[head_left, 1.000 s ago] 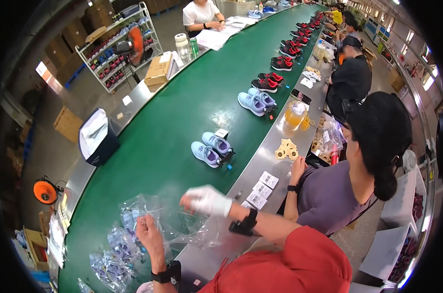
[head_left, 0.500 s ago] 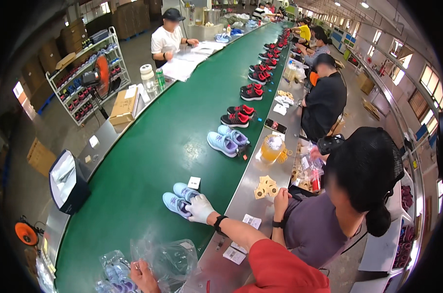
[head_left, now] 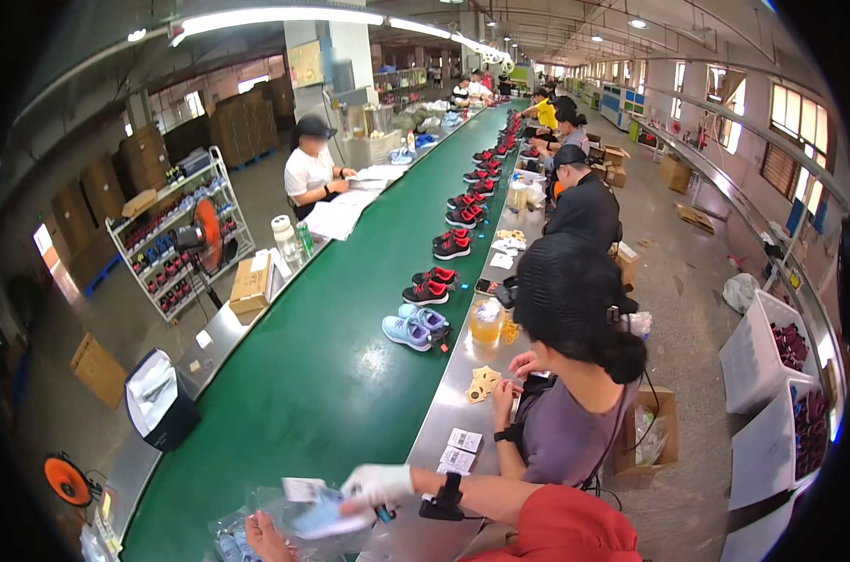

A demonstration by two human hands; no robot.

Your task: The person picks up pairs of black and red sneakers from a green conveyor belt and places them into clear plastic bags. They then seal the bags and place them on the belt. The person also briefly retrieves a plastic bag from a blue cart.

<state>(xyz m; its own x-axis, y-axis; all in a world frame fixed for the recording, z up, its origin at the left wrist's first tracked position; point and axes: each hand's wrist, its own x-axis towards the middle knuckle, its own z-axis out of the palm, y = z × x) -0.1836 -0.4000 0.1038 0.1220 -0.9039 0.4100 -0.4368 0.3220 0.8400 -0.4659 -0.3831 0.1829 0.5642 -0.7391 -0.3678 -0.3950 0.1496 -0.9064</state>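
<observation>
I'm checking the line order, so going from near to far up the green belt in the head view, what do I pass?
Gloved right hand on a light blue shoe → light blue pair → black and red pair → next black and red pair.

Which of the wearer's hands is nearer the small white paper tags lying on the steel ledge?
Right. The gloved right hand grips a light blue shoe just left of the tags; the bare left hand is lower, farther left, under clear plastic bags.
</observation>
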